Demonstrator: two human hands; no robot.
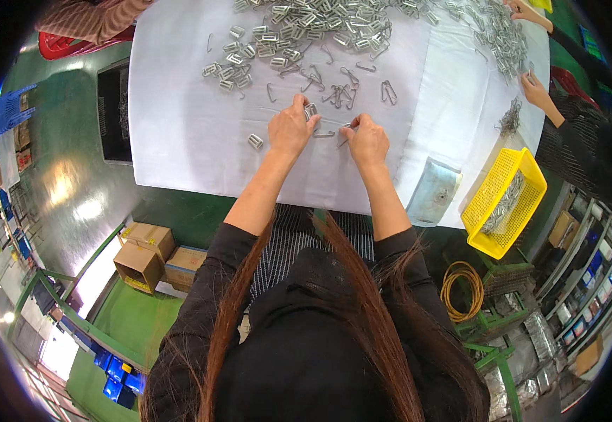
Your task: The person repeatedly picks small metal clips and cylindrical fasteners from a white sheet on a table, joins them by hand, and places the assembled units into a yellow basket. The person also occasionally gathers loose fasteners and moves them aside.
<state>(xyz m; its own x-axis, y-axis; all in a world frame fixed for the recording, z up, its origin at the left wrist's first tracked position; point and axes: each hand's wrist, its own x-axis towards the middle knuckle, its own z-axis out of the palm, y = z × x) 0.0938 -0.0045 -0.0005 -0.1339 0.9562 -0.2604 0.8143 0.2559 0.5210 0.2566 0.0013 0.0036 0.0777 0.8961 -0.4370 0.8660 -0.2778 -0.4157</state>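
My left hand (290, 130) is closed on a silver metal buckle (311, 111), pinched between thumb and fingers just above the white tabletop. Close to its right, my right hand (368, 143) grips a thin bent wire hook (342, 143) at the fingertips. Between the two hands a loose wire hook (324, 134) lies on the cloth. Another slotted buckle (255, 141) sits apart, left of my left wrist. Beyond my fingers, several wire hooks (340, 96) lie scattered, some overlapping.
A heap of buckles (299, 28) covers the table's far side. A co-worker's hands (533, 88) are at a pile of wire hooks (499, 35) on the right. A yellow basket (485, 243) holding metal pieces and a blue-grey tray (434, 191) stand at the near right.
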